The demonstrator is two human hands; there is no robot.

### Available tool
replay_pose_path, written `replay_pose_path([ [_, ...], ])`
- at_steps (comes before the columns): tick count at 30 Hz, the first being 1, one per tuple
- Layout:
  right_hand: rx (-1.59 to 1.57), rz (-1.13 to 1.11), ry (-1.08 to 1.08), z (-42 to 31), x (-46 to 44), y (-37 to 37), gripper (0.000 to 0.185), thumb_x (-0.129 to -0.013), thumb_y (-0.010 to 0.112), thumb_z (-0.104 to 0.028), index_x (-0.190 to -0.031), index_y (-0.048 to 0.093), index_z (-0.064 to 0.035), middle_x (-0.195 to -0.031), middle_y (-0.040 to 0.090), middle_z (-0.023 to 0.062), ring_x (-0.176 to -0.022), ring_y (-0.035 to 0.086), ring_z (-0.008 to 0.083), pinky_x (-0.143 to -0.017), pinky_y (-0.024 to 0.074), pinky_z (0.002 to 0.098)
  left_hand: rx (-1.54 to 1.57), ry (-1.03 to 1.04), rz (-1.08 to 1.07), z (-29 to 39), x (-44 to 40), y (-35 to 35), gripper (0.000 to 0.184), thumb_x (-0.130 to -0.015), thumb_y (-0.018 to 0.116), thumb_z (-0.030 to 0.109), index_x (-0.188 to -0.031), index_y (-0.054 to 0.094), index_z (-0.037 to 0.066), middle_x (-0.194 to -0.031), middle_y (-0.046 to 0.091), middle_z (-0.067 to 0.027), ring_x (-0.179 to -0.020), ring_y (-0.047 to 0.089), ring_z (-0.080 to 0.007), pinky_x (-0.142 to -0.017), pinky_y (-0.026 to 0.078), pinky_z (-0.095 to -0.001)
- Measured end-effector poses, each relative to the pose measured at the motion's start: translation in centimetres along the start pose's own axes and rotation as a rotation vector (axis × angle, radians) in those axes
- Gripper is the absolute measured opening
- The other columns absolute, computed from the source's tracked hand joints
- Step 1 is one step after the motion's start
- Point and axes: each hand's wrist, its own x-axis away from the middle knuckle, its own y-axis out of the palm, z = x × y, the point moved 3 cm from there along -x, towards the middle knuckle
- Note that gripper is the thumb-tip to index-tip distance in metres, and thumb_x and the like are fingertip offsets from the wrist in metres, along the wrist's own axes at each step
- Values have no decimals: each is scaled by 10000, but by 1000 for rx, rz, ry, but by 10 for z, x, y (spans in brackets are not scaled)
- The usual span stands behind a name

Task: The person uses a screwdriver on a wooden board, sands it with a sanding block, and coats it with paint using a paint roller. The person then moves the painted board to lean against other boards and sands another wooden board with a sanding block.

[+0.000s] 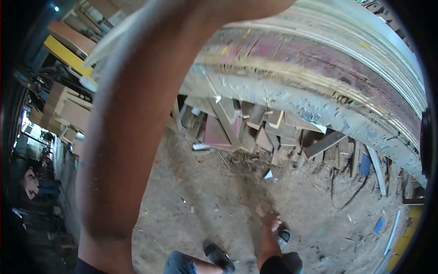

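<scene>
My left arm crosses the view from the lower left to the top edge. Only the wrist end of my left hand point(267, 8) shows, over a stack of long boards point(292, 50); its fingers lie outside the picture. Lower down, my right hand point(270, 219) hangs over the dusty floor point(182, 228), close to my sandalled foot point(284, 236). Its fingers are small and blurred, so I cannot make out whether anything is in them. The board stack rests on a thick, paint-spattered, pale beam point(283, 98).
Wood offcuts point(264, 137) are heaped beneath the stack, with a pinkish panel point(221, 131) among them. A blue strip point(392, 233) lies at the right beside yellow blocks point(404, 244). Several panels point(68, 55) lean at the upper left. Another person point(36, 185) appears at the far left.
</scene>
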Motion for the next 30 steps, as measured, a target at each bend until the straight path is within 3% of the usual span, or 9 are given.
replay_pose_path([
  [2,-218,17,124,11,-16,3,549,-996,614,-494,-1338,495,-81,-1198,610,238,-1071,679,407,-971,577,471,126,-242,-270,1,2,-8,313,-1087,398,86,-943,635,-59,-776,641,-185,-754,665,-269,-766,586,-440],
  [7,-266,-129,-52,10,-50,42,613,-1010,592,-439,-1459,456,-45,-1245,636,234,-1080,676,376,-1085,464,525,284,-11,-23,-28,4,38,251,-1079,489,142,-915,586,-21,-849,643,-169,-833,682,-285,-830,584,-460],
  [9,-630,-514,-171,-27,0,-21,631,-964,674,-361,-1453,470,-18,-1188,667,187,-1045,674,297,-976,503,463,283,-240,-339,-18,10,39,621,-1029,540,542,-1403,608,51,-1421,614,-232,-1435,488,-391,-1250,289,-552],
  [12,-1010,-860,-477,-76,124,-173,683,-896,798,-245,-1444,492,23,-1102,713,117,-992,670,179,-813,563,370,684,-472,-374,-26,13,11,709,-1040,514,548,-1540,494,46,-1587,495,-188,-1529,380,-355,-1287,220,-510],
  [14,-1036,-744,-914,-88,230,-332,578,-854,817,-185,-1349,598,17,-1102,704,141,-968,671,214,-832,552,390,557,-440,-156,-24,18,23,641,-1042,530,498,-1512,533,62,-1559,535,-169,-1507,412,-363,-1281,250,-500],
  [16,-832,21,-1573,-76,312,-498,579,-829,822,-215,-1333,631,-3,-1136,688,157,-983,674,269,-812,550,405,554,-448,-126,-23,17,21,638,-1044,526,481,-1525,519,61,-1576,516,-169,-1518,396,-359,-1287,237,-501],
  [22,-169,1111,-1086,-5,323,-821,378,-909,662,-52,-1286,654,-25,-1262,608,201,-1106,605,361,-978,500,524,556,-469,-202,-27,6,7,685,-1046,514,470,-1573,448,38,-1648,419,-168,-1569,297,-351,-1308,152,-531],
  [25,-108,1063,-918,-11,269,-881,464,-917,600,9,-1371,648,-71,-1331,618,195,-1090,609,369,-998,490,521,541,-442,-251,-31,4,3,713,-1047,507,492,-1593,413,45,-1661,394,-167,-1574,278,-374,-1305,120,-572],
  [30,-220,838,-1230,-107,316,-833,605,-883,632,-10,-1477,611,-125,-1407,618,204,-1155,586,377,-1049,450,536,554,-442,-306,-31,1,-5,729,-1057,465,525,-1607,395,53,-1670,377,-167,-1582,261,-367,-1308,94,-572],
])
